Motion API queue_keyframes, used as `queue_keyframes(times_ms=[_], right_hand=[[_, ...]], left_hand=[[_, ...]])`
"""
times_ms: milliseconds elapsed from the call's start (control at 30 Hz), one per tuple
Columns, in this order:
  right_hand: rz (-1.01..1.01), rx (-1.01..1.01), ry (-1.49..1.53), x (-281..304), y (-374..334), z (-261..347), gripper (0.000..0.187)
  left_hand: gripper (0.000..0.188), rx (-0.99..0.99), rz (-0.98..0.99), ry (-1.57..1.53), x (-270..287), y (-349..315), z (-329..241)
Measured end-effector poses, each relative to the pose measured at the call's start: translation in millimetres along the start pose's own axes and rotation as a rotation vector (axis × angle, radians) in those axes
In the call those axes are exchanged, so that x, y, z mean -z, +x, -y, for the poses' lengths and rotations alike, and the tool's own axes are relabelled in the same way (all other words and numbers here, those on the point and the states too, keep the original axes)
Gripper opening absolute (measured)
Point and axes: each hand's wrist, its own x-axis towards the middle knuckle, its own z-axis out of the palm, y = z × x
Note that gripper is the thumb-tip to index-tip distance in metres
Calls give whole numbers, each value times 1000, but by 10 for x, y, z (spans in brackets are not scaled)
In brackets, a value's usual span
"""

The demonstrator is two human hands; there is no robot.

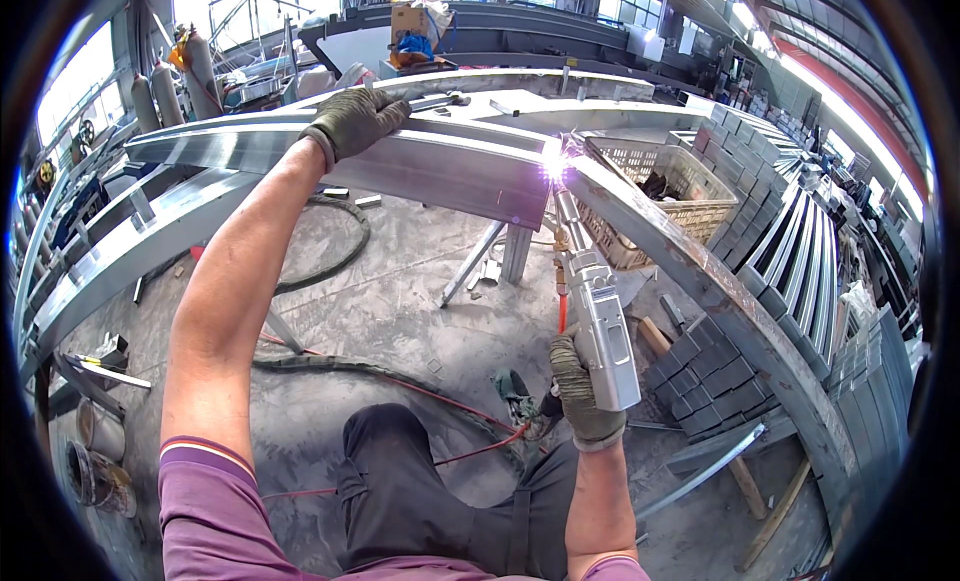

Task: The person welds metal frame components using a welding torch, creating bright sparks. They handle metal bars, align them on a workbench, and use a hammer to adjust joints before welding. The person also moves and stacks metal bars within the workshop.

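Observation:
My left hand [358, 123], in a dark green glove, lies over the top of a long silvery metal profile [450, 177], its fingers closed over the upper edge. My right hand [580, 389], gloved alike, grips the handle of a grey handheld welding gun [606, 326]. The gun points up and away from me, its nozzle at the profile's right end. A bright violet-white arc [556, 165] burns there and hides the exact contact spot. Just right of the glare, a curved metal bar [690, 251] runs down toward the lower right.
Beyond the curved bar stands a cream plastic crate [690, 213]. Stacked grey tubes [715, 376] fill the right side. A thick dark hose [345, 364] and thin red lines cross the concrete floor. Gas cylinders [200, 76] stand at the far left, buckets [100, 481] at the lower left.

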Motion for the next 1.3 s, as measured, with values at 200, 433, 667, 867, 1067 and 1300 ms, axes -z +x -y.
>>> queue_keyframes(times_ms=[200, 433, 667, 867, 1067, 1300], right_hand=[[74, 56, 83, 52, -64, -152, 28], [88, 22, 88, 29, -48, -90, 27], [79, -6, 36, 26, -92, -130, 26], [79, 42, 65, 20, -67, -100, 23], [95, 46, 29, 36, -73, -88, 21], [20, -21, 30, 10, -68, 18, 9]], left_hand=[[45, 33, 15, 35, 16, -26, -83], [44, 48, 15, 8, 41, -27, -92], [45, -11, -85, 2, -57, 1, 34], [49, 22, -2, 18, 42, -28, -85], [51, -16, -77, -10, -41, -9, 9], [50, 0, -72, -48, -41, -9, -19]])
